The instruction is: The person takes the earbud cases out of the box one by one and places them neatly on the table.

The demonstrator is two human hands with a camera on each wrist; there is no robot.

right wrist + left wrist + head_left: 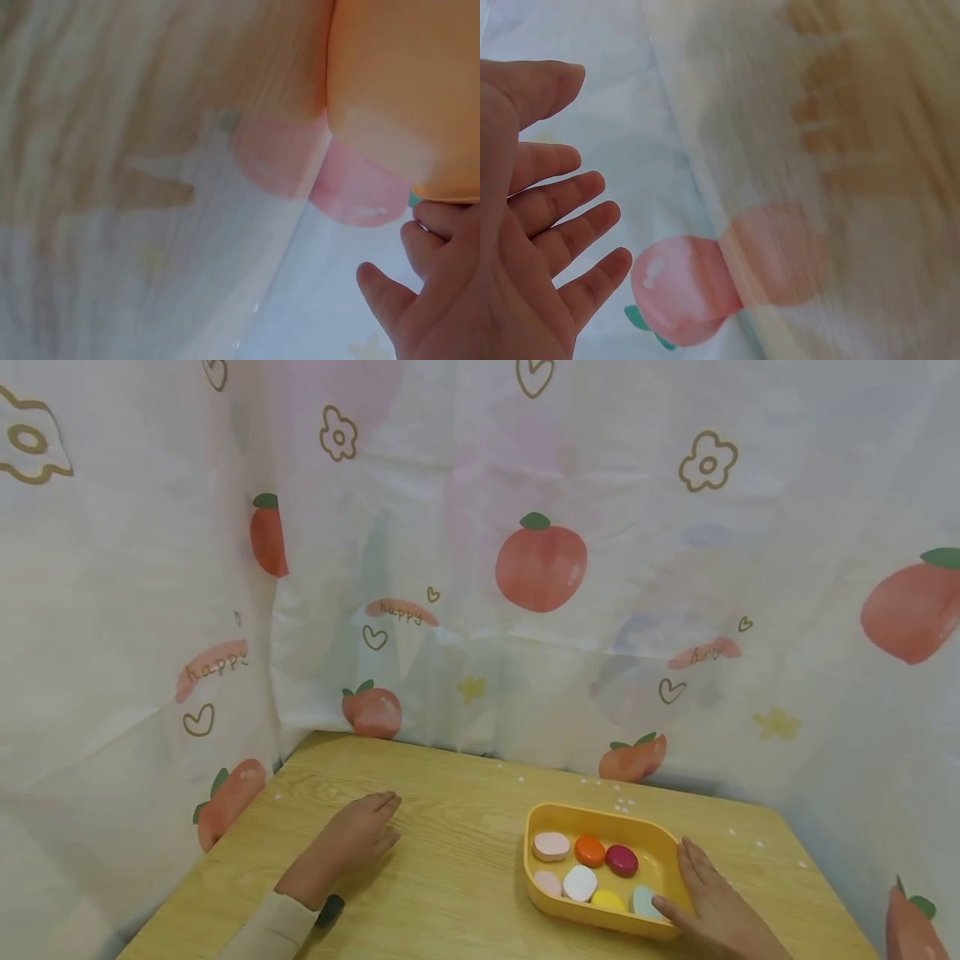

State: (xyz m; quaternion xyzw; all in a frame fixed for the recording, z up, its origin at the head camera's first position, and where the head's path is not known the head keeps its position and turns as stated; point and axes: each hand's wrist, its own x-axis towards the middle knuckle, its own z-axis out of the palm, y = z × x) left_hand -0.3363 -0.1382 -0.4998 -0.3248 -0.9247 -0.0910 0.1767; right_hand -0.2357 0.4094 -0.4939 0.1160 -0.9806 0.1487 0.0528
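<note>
A shallow yellow plastic tray (585,914) sits on the wooden table, toward the right. Inside it lie several smooth rounded pieces, among them an orange one (589,851), a dark pink one (622,861), a white one (580,883) and a pale green one (645,902). My right hand (716,906) holds the tray by its right end, thumb over the front corner and fingers along the side. In the right wrist view its fingers (439,217) are at the tray's rim. My left hand (352,839), fingers extended, hovers over the table's left part with nothing in it.
The wooden table (450,827) reaches back to a white curtain (450,485) printed with peaches, hearts and flowers, which closes off the back and both sides. Small white specks (622,804) dot the table behind the tray. A dark object (330,911) shows beside the left wrist.
</note>
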